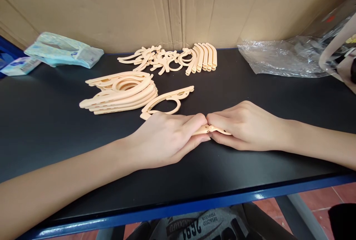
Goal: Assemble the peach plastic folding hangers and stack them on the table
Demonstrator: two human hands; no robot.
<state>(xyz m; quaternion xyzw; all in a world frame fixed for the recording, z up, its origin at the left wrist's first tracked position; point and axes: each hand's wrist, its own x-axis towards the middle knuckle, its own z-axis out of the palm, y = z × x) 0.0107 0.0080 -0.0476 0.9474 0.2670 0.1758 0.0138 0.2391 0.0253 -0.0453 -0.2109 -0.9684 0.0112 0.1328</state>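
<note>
My left hand (172,138) is closed around a peach-coloured plastic hanger arm (200,130), most of it hidden under the fingers. My right hand (244,127) pinches a thin curved hanger piece (221,130) of the same colour. The two pieces meet end to end between my fingertips, low over the table; whether they are joined I cannot tell. Just behind my left hand lies a folded hanger (167,97) with a round loop. To its left is a stack of similar folded hangers (122,99).
Loose hanger hooks (164,61) lie jumbled at the back of the black table (97,191), beside a row of curved hanger arms (204,57). A tissue pack (63,49) sits at back left, clear plastic bags (286,56) at back right. Cardboard (116,10) stands behind.
</note>
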